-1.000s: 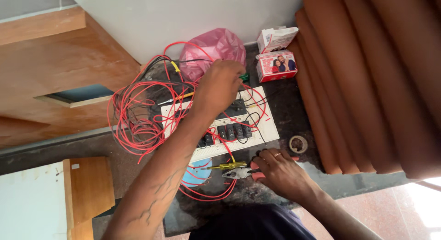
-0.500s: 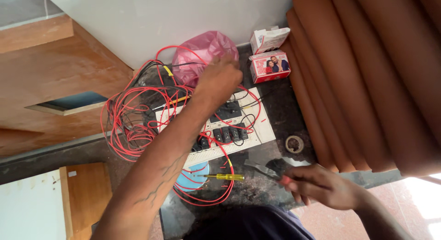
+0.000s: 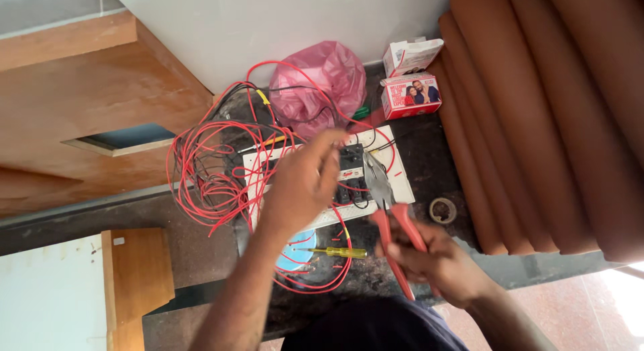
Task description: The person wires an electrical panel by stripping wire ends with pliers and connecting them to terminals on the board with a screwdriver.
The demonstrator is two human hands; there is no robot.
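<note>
While the left hand (image 3: 302, 183) hovers over the white switch plate (image 3: 396, 183), its fingers are curled together near the plate's upper middle; whether they pinch a wire cannot be told, since the hand hides its own fingertips. The right hand (image 3: 436, 264) is wrapped tight around the red handles of the pliers (image 3: 389, 203), whose grey nose points up over the plate's right half, near the black switch modules (image 3: 349, 173).

Location: the plate lies face-down on the dark countertop (image 3: 443, 156), with the tangle of red wire (image 3: 208, 170) spilling off its left side. 1 yellow-handled screwdriver (image 3: 339, 252) lies just below the plate, beside a blue disc (image 3: 295, 257). A pink plastic bag (image 3: 318, 82), 2 small cartons (image 3: 410, 76) and a roll of tape (image 3: 443, 210) sit well clear of the work.

Judgement on the step: the pliers appear to be coming in to grip or trim a conductor at the modules. To do it well:
1. Steady the plate with the left hand so it does not skid.
2. Single out 1 wire before closing the nose; neighbours lie close together.
3. Keep loose red loops out of the nose's path.
4. Squeeze gradually, to avoid nicking the strands.
</note>
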